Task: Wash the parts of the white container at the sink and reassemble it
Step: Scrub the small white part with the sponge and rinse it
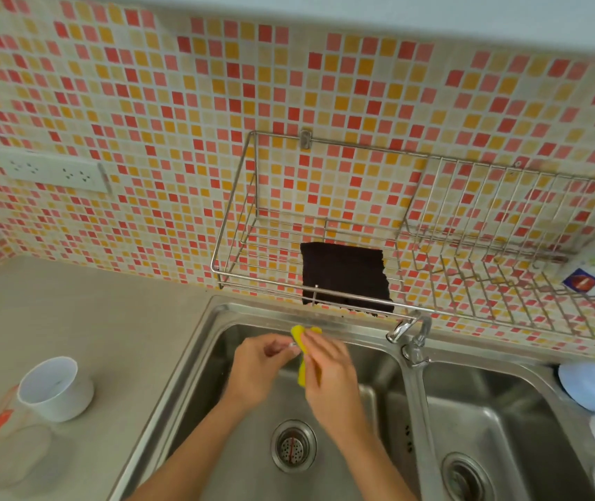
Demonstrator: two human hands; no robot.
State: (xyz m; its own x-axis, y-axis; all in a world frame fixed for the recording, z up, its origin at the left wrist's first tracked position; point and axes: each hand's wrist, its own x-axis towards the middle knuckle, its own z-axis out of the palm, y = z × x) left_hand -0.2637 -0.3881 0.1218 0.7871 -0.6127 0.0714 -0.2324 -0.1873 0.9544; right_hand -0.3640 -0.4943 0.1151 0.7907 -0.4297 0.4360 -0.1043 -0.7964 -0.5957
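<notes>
Yellow sponge [302, 359] gripped in the right hand [328, 374] should rub all round the small, possibly metal, part pinched by the left hand [258, 367] over the sink [187, 356], the white container [55, 388] waiting on the counter.

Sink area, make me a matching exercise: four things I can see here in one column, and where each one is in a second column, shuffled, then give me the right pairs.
Things
1. white cup
2. yellow sponge
3. black cloth
4. blue plate

Places
A. hanging on the wire rack on the tiled wall
B. on the counter left of the sink
C. at the right edge, beside the right basin
D. in the right hand, over the left basin

Pairs: 1-B, 2-D, 3-A, 4-C
</notes>
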